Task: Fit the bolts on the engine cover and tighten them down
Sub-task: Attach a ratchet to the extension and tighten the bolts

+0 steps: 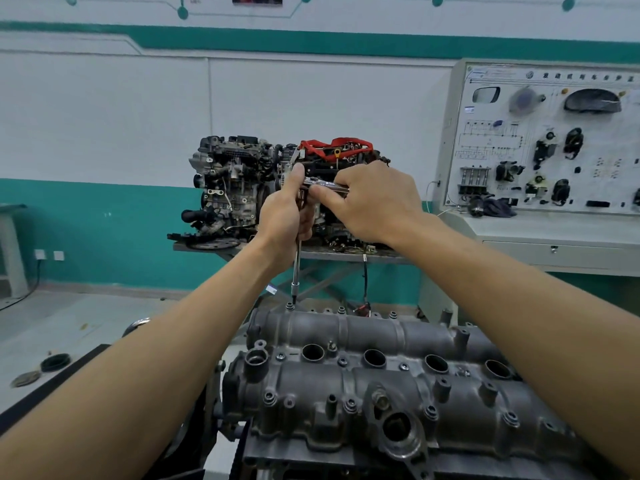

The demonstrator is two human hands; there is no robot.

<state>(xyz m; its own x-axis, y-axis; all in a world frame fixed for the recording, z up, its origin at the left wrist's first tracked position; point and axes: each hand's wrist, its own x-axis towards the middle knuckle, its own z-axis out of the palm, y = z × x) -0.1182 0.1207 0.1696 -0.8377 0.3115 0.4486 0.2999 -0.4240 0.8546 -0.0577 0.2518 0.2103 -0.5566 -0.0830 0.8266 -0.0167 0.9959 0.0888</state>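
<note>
One bolt in hand

Frame centre: my left hand [285, 206] grips the extension bar [296, 265], right hand [375, 199] clasps the ratchet handle [327, 184]. Tip at the bolt [289, 306], upper-left corner of the engine cover [381, 379], lower centre. Tightening, I judge; next needs square seating.

Both bare arms reach forward, hands close together at one tool.
The left forearm rises from the lower left; the left hand [287, 207] curls round the top of the upright extension bar [296, 265], thumb raised against the head of the ratchet [325, 183]. The right forearm enters from the lower right; the right hand [375, 199], its back toward the camera, grips the ratchet's level handle with curled fingers and thumb.
</note>
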